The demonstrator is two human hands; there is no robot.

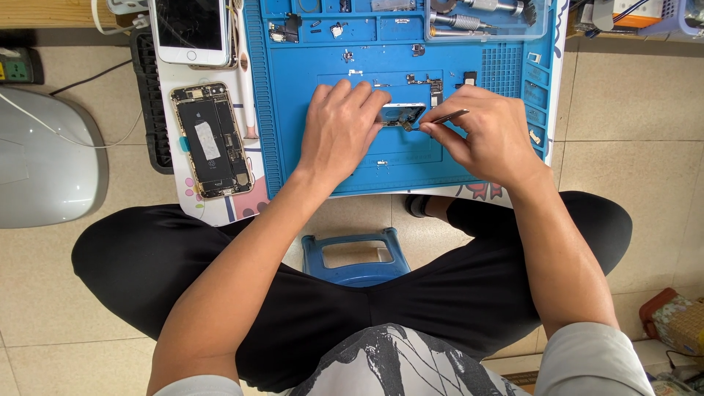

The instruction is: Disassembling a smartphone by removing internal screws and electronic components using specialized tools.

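**Two hands on a small phone part over a blue repair mat**

A small dark phone part with a pale metal edge (400,114) lies near the middle of the blue silicone work mat (484,158), inside the mat's shallow central recess. The left hand (339,128) rests palm down over the part's left end, fingers curled and closed on it so that it is pinned against the mat. The right hand (490,132) comes in from the other side, its thumb and forefinger pinched on slim metal tweezers (449,116); the tweezer tips point left and meet the part at its lower right corner, where a tiny component shows.

Small screws and brackets lie scattered on the mat above the hands. A clear tray (485,33) at the mat's upper right holds metal-handled tools. Left of the mat, on a white board, lies an opened phone body (211,139) with its battery and inner parts bare; above it lies a white phone (189,29) with a dark screen. A grey rounded device (44,158) sits on the tiled floor at far left.

The person sits low, knees spread in black trousers, with a blue plastic stool (357,257) between the legs below the mat's edge.
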